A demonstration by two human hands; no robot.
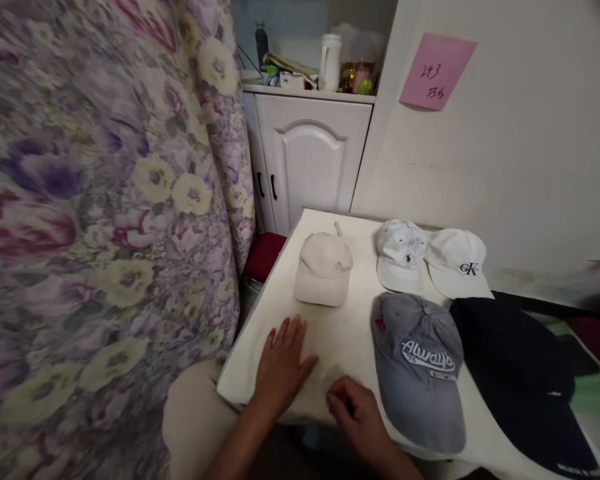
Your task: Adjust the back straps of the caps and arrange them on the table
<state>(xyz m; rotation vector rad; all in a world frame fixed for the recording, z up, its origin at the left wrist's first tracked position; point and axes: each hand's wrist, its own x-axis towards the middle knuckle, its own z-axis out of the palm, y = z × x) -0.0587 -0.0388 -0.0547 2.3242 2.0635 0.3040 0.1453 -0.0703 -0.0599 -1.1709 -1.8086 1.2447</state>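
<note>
My left hand [283, 367] lies flat on the white tabletop [325, 333], fingers stretched out toward a beige cap [324, 270] without touching it. At the table's front edge my right hand [355, 410] is closed, its fingers curled in. A faint, pale blur shows by those fingertips, and what they hold, if anything, I cannot make out. Just right of that hand is a grey cap [420, 367] with "Always" lettering. Beyond it sit a white cap with a small dark emblem [401, 257] and a white CK cap [457, 263]. A large black cap [520, 373] lies at the far right.
A floral curtain [105, 200] hangs along the left side. Behind the table stand a white cabinet [313, 157] and a wall with a pink note [437, 71]. On the cabinet's shelf are a white jug [330, 63] and a dark bottle [261, 45]. A red seat [264, 257] shows beside the table.
</note>
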